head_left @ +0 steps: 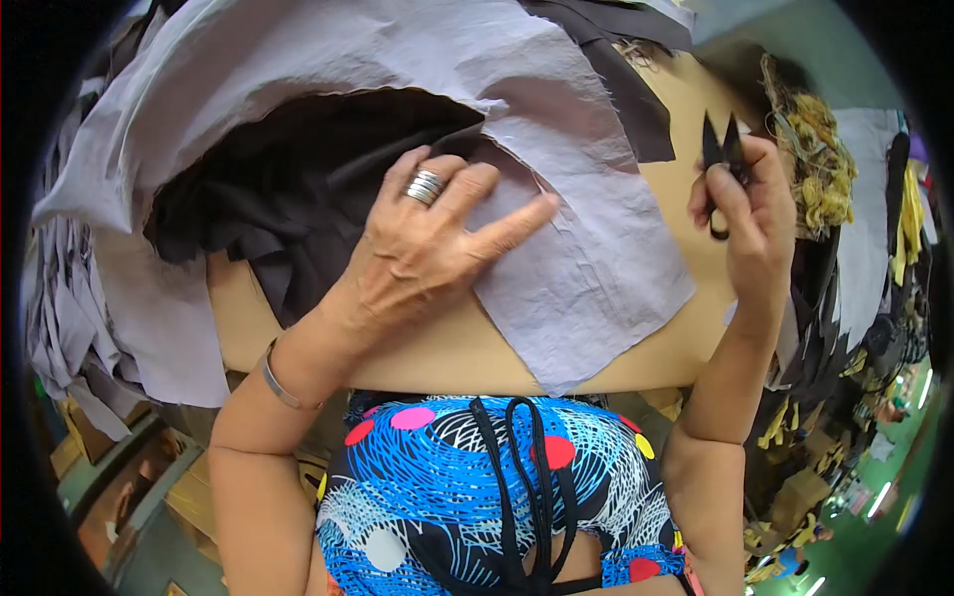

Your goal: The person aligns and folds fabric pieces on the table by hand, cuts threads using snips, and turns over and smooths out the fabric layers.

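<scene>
My right hand [750, 204] grips black thread snips [723, 149], raised beside the cloth with the two pointed blades apart and upward. My left hand [427, 228] lies palm down on the garment piece, with silver-coloured rings on one finger. Its thumb stretches out along a seam in the pale lavender-grey cloth [606, 268], while the other fingers bend over the edge of the dark cloth [288, 159]; their tips are partly hidden. Near the thumb tip the seam edge lifts slightly.
A tan work surface [437, 363] lies under the cloth. Yellowish thread scraps [810, 149] hang at the right edge. Pale cloth strips [75, 308] drape down on the left. More dark cloth [636, 94] lies at the back. Boxes and scraps are on the floor at lower right.
</scene>
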Tool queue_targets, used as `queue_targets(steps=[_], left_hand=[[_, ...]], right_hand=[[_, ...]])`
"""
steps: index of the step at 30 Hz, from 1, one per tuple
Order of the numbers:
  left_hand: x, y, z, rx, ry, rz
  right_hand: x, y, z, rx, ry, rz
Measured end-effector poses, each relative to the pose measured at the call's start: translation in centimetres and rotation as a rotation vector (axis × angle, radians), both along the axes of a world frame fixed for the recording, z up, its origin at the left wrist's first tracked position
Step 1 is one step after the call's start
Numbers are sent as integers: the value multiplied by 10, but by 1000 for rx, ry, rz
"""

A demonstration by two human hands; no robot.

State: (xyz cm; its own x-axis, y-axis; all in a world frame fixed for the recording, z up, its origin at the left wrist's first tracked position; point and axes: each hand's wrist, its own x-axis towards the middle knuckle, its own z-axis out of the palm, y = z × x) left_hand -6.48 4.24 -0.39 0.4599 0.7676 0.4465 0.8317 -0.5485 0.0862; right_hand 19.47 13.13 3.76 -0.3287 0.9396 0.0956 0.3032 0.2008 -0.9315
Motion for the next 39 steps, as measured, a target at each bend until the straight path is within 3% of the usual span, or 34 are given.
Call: queue_targets(steps=[1,3,5,6,10,19,22,28,39], left_hand=[[4,-3,-1,-23,3,-1],[13,-8,-3,-67,11,-14],[17,-6,1,-94,-5,-8],[17,-5,4,-121,-16,-16],[18,-7,3,-134,-11,-6],[18,-6,-1,-154,-22,4],[18,-6,-2,-138,-69,0],[19,-6,-2,-163,-61,16],[18,-6,-1,-166,-64,16]], right_hand=[[-10,-9,7,-60,78,42],[-25,-21,15,-6,-266,174],[-36,-26,-2,450,-410,288],[-40,-29,-5,515,-444,292],[-51,-35,-4,515,-700,271],[-73,-30,-3,472,-853,306],[-70,-31,-1,533,-772,273],[-67,-40,5,457,-938,321],[-63,-41,1,587,-852,290]])
